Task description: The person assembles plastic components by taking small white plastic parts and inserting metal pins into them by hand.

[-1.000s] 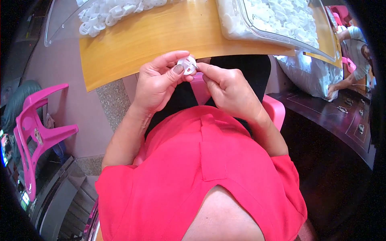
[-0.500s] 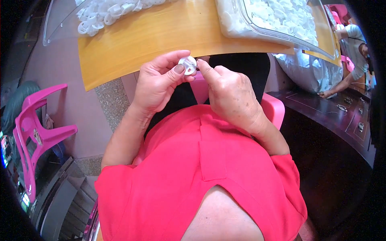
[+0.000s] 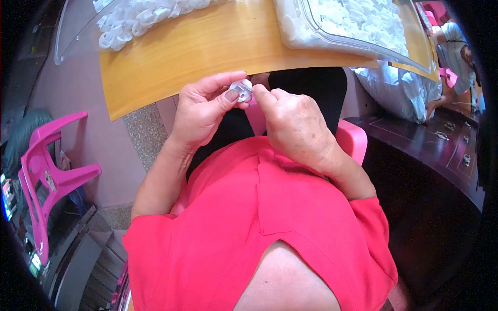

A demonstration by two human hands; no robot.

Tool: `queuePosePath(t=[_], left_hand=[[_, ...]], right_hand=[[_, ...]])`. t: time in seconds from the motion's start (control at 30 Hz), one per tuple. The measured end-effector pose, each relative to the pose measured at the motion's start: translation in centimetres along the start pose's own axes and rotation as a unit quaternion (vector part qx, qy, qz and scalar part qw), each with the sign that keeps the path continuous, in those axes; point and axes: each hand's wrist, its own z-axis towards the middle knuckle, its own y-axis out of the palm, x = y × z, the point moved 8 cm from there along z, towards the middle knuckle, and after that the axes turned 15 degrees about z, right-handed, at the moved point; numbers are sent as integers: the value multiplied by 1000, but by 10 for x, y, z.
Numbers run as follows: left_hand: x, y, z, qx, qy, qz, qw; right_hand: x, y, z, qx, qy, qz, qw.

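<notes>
My left hand [image 3: 201, 110] pinches a small round white plastic piece [image 3: 241, 89] between thumb and fingers, just off the table's near edge and above my lap. The piece has a little opening in its face. Curled closed, my right hand [image 3: 300, 124] has its index fingertip and thumb side against the right rim of that piece. Whatever lies inside the right fingers is too small and hidden to make out.
A yellow-brown table [image 3: 207, 49] carries a heap of similar white pieces [image 3: 137, 20] and a clear plastic bin [image 3: 358, 44] full of them. A pink chair [image 3: 52, 176] stands left. At right are a white sack [image 3: 397, 93], a dark panel [image 3: 415, 132] and another person [image 3: 456, 57].
The white piece has tilted and dropped slightly in my left fingers. My right hand has shifted a little left and down with it. The other person's arm has moved by the sack.
</notes>
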Motion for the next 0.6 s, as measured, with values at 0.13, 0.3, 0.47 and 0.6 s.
queuePosePath(t=[0.13, 0.3, 0.47, 0.6], left_hand=[[0, 0, -1, -8, 4, 36, 999], [3, 0, -1, -22, 23, 72, 997], [4, 1, 2, -45, 42, 99, 993], [-5, -1, 3, -24, -28, 16, 999]], right_hand=[[1, 0, 3, -33, 6, -4, 999], [1, -1, 8, -120, -37, 25, 992], [5, -2, 11, -161, -21, 38, 986], [11, -1, 6, -83, -1, 50, 995]])
